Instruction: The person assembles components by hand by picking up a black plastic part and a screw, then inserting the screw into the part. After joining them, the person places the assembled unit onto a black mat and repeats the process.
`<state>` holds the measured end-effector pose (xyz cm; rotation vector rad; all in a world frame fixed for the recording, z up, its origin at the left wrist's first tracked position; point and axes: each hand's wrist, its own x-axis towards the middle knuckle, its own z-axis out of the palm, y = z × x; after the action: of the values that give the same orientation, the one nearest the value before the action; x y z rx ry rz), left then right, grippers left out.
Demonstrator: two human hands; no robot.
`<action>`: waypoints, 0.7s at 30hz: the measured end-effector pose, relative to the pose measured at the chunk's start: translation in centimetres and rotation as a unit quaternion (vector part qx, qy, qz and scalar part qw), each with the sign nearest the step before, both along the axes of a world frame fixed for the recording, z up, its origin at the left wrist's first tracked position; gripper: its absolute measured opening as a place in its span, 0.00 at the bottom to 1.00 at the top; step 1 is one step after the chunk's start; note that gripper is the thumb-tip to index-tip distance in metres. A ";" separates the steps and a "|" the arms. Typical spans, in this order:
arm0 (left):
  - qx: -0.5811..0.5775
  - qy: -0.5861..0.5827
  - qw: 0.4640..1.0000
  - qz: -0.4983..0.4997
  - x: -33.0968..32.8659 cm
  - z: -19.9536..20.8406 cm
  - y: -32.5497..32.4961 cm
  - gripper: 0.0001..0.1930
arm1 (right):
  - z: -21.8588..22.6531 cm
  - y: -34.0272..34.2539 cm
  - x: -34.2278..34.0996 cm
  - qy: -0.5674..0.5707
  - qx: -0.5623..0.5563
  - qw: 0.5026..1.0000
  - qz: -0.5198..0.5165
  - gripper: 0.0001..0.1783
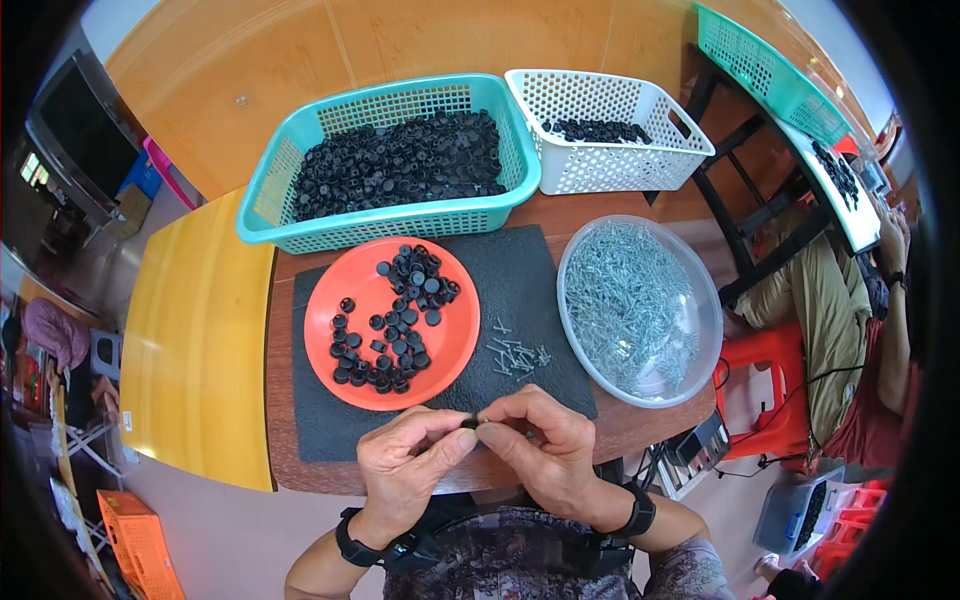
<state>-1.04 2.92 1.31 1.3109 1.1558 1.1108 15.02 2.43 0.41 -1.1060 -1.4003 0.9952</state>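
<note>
One black cap [469, 423] over the near part of the mat [520, 270], held in a narrow thumb-and-finger pinch by left hand [405, 455]; right hand [540, 435] pinched narrow against it, can't tell if those fingers grip a part of their own. From the cap: plate [442, 352] with more caps at 11 o'clock, loose screws [517, 357] at 1, both on the mat, then clear tub [708, 345] of screws at 2. Farther out: teal basket [400, 225] of black parts past 11, white basket [620, 170] with fewer at 1.
</note>
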 end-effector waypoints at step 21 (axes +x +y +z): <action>-0.202 -0.289 0.935 -0.031 0.7 -2.1 0.2 0.11 | -0.7 0.0 0.7 -0.050 0.100 0.993 -0.030 0.10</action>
<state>-0.37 3.11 -0.82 0.6300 0.8297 1.0442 15.74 2.46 -0.25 -1.0536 -1.5032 0.7478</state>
